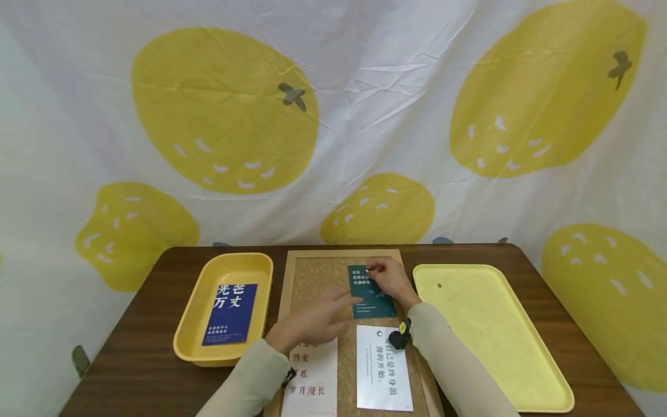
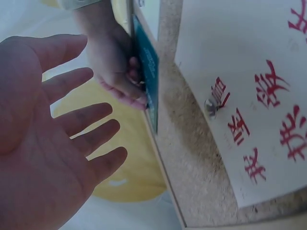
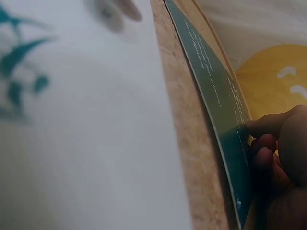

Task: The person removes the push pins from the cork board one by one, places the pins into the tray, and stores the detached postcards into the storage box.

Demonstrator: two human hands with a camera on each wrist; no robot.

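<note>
My right hand (image 1: 389, 279) is at the top of a dark green card (image 1: 372, 301) on the corkboard (image 1: 318, 275). Its thumb and fingers pinch a small shiny push pin (image 1: 367, 270) against the card, mostly hidden by the fingertips. My left hand (image 1: 318, 317) hovers over the board with fingers spread, overlapping the green card's left edge in the head view; the left wrist view shows its palm bare. Below lie a white card with red writing (image 1: 312, 382), held by a clear push pin (image 2: 211, 107), and a white card with dark writing (image 1: 383, 370), also pinned.
Left of the board stands a yellow-orange basin (image 1: 182, 339) with a blue card (image 1: 231, 318) inside. To the right lies a pale yellow tray (image 1: 484, 330) bearing one tiny dark object (image 1: 439, 285). A lemon-print curtain (image 1: 354, 116) hangs behind the wooden table (image 1: 140, 347).
</note>
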